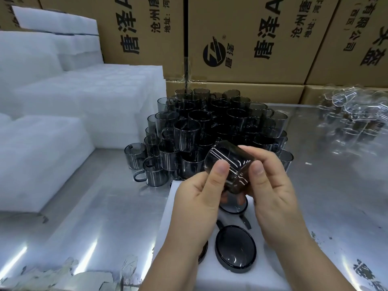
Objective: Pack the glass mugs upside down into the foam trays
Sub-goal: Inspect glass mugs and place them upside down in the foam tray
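Note:
A smoky dark glass mug [230,164] is held tilted above a white foam tray [168,215] that lies on the steel table in front of me. My left hand [199,198] grips it from the left with the thumb on its side. My right hand [273,190] grips it from the right, thumb on the glass. In the tray an upside-down mug [235,248] shows its round base, and another [234,206] sits under my hands, partly hidden. A pile of several dark mugs [210,131] stands behind the tray.
Stacks of white foam trays [69,114] fill the left side. Printed cardboard boxes [252,43] form a wall at the back. Clear glass mugs [352,114] lie at the far right on the reflective steel table [336,196].

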